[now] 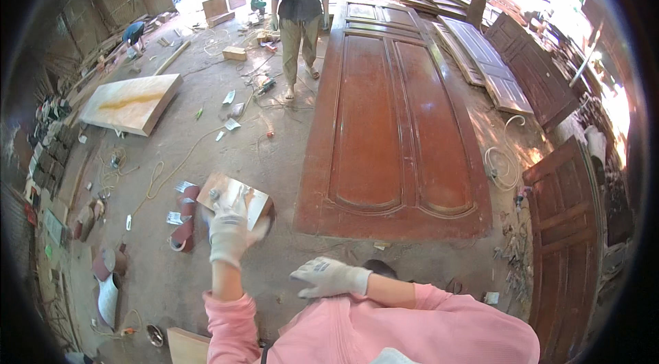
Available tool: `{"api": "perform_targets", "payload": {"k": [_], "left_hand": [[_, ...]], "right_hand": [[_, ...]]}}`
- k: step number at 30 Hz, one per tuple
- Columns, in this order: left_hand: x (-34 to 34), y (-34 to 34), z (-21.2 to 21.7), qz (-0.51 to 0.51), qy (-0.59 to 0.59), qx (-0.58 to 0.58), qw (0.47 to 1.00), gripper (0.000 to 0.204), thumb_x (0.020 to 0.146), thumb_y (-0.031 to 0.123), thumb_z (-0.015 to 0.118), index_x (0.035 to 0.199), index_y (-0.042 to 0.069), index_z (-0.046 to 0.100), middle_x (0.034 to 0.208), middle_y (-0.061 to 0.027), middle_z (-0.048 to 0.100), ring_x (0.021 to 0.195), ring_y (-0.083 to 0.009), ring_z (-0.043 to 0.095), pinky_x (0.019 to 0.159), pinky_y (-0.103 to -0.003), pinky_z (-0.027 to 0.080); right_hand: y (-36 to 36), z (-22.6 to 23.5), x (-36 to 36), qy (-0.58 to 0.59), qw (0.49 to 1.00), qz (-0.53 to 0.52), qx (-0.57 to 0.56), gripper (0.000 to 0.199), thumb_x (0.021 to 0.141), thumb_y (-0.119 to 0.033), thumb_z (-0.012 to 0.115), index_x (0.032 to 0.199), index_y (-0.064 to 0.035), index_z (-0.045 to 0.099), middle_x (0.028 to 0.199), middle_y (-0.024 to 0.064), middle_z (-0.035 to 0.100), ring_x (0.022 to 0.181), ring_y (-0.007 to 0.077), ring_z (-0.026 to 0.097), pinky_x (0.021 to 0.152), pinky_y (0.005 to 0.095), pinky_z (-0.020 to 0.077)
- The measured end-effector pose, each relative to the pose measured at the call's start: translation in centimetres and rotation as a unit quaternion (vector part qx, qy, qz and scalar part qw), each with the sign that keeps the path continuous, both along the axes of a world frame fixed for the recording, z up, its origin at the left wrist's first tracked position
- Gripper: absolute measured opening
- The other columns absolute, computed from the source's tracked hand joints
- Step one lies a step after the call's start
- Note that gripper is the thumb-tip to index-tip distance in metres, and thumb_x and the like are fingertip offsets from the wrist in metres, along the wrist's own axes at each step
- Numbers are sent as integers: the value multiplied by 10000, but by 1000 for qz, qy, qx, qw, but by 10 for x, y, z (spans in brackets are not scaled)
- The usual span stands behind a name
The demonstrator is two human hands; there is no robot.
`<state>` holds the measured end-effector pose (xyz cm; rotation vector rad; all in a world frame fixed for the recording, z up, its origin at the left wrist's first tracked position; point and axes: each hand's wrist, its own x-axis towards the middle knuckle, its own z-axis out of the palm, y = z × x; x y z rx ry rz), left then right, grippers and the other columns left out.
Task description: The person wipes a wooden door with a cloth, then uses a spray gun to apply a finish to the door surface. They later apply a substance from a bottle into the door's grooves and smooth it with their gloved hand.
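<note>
My left hand [230, 233], in a pale glove, is over a small rectangular board [259, 206] with a brown and pale, shiny face. Its fingers reach across the board and are smeared, so their grip cannot be made out. A small grey round piece [214, 195] shows beside the fingers; its kind is unclear. Close to my body, my right hand [331, 277] wears a similar glove and holds nothing, its fingers loosely stretched toward the left. Just left of the board lie reddish-brown curled sheets [184, 230] with white labels. A large brown panelled door [371, 123] lies flat ahead of my right hand.
A person [300, 14] in dark clothing stands beyond the door. A thick pale slab [130, 104] is at the left. Cords [185, 158] and a power tool [266, 86] lie on the floor. More doors [566, 220] lean along the right side.
</note>
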<state>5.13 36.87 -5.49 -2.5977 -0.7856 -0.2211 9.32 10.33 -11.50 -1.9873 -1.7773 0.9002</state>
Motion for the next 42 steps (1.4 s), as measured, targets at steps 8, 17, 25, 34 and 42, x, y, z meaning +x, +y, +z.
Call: {"api": "perform_targets", "payload": {"k": [8,17,25,34,42], "left_hand": [[91,57,-78,-117,17,-362,925,592,901,520,603,1298,82,639,1184,-203,692,1125,-365,648,982,-463,484],[117,243,-61,86,5,-263,961,541,884,503,599,1251,112,669,1222,-179,692,1150,-366,655,1000,-484,463],[179,249,-11,129,-65,-262,954,534,904,541,559,1239,140,670,1263,-156,674,1191,-361,623,961,-510,480],[237,293,3,14,42,-132,990,430,897,475,557,1181,191,709,1212,-106,709,1170,-287,652,1031,-541,387],[266,453,-84,97,-535,-599,587,319,934,328,639,1117,71,680,1101,-53,687,927,-245,644,821,-402,501]], "right_hand": [[96,54,-11,176,966,-140,128,458,978,-473,543,1016,-22,616,973,217,676,927,417,653,804,489,509],[140,130,11,264,849,69,452,207,892,-268,594,780,-95,587,738,111,588,757,304,630,658,440,494],[223,77,108,170,860,-234,420,387,923,-235,699,1224,-24,577,1015,180,616,967,330,632,821,401,510],[310,130,97,102,892,-56,438,134,848,-164,614,841,-33,587,841,156,598,872,364,598,776,435,480],[317,115,17,314,811,-48,491,141,819,-156,665,859,-41,595,857,149,610,866,351,609,742,430,490]]}}
